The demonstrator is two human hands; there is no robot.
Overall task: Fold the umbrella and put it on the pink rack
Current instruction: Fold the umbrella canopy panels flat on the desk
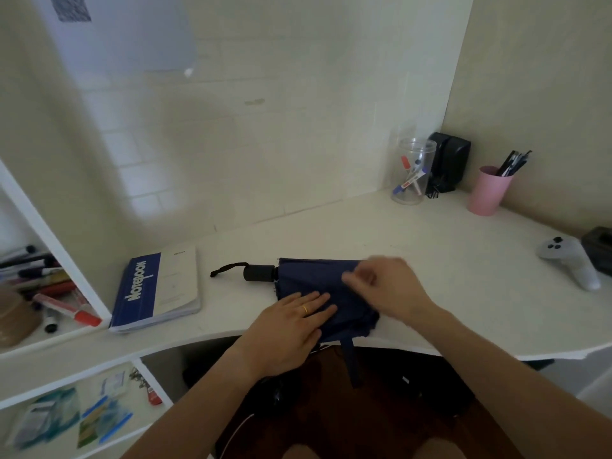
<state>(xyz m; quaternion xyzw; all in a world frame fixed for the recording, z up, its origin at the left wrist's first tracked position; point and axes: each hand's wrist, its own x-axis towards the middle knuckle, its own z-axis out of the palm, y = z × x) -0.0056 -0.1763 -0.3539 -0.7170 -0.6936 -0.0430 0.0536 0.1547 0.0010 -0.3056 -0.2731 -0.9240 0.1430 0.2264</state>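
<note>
So the navy umbrella [318, 279] is collapsed and lying flat on the white desk [430, 243], a bit below the middle of the frame, right at the desk's curved front edge. Its long axis runs left-right across the picture: the black handle [260, 273] points toward the left of the frame with its wrist loop [228, 269] trailing further left, and the bunched canopy end sits to the right. A closure strap [351, 359] dangles off the front edge of the desk.

The left hand [291, 326] is flat on the fabric, fingers together and stretched out, pressing the near side of the canopy down. The right hand [390, 286] is on the far right part of the canopy and it's blurry, fingers curled in like it's pinching the fabric, but honestly can't tell for sure.

Around it: a blue-and-white notebook [155, 289] lies left of the handle, well apart. In the back right corner there's a clear jar of markers [412, 172], black speakers [448, 160] and a pink cup with pens [488, 190]. A grey game controller [569, 260] sits at the far right. White shelves [49, 339] with markers fill the left edge, and the wall is pale tile.
</note>
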